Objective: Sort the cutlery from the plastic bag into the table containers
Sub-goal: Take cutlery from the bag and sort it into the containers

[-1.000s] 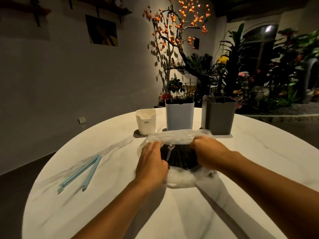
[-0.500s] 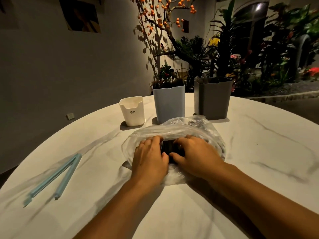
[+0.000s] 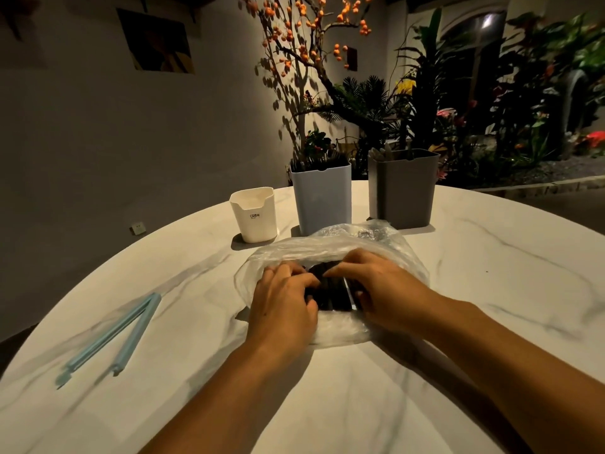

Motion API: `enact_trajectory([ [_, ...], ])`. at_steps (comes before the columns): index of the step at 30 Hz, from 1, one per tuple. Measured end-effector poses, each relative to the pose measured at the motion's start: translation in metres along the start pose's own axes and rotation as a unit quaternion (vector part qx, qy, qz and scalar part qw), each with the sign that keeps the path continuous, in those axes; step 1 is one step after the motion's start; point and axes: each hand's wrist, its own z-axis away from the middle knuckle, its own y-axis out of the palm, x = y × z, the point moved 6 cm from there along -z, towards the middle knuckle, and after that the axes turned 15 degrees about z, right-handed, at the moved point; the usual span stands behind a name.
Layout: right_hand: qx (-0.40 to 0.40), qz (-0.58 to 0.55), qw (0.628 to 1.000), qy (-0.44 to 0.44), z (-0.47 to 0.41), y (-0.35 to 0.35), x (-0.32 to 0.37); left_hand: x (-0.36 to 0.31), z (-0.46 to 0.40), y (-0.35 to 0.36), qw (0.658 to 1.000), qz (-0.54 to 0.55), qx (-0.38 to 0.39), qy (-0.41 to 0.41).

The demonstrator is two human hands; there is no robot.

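- the step in hand looked like getting into the plastic bag [image 3: 330,247] and picking out a first piece, so imo the smart move was one hand pinning the film flat and the other lifting a single handle, not a clump
- the bag lay on the marble table [image 3: 491,290], just in front of the three containers, with the dark cutlery [image 3: 330,291] showing in its open mouth between the hands
- left hand [image 3: 281,303] was on the bag's near-left side, fingers bent and dug in at the cutlery. couldn't tell if it really held a piece or just film
- right hand [image 3: 383,290] came from the other side, fingers curled down onto the dark pieces, thumb low by the film. same deal, grip unclear
- white cup [image 3: 253,214], pale blue bin [image 3: 322,198] and grey bin [image 3: 404,188] stood in a row behind; the two bins already had stuff sticking up
- a light blue bag clip [image 3: 111,335] lay well off to the left
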Motion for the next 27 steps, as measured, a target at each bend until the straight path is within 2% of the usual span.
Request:
enact_trajectory([
  [7,0.016,0.076,0.993,-0.090,-0.005,0.001,0.018,0.000,0.005,-0.012,0.998,0.013,-0.042,-0.054],
  [16,-0.051,0.084,0.993,-0.066,-0.002,-0.007,0.008,0.003,0.007,-0.013,0.997,0.022,-0.037,-0.067],
  [27,-0.041,0.127,0.985,-0.108,-0.002,-0.005,0.018,0.005,0.005,-0.012,0.997,0.033,-0.033,-0.068],
])
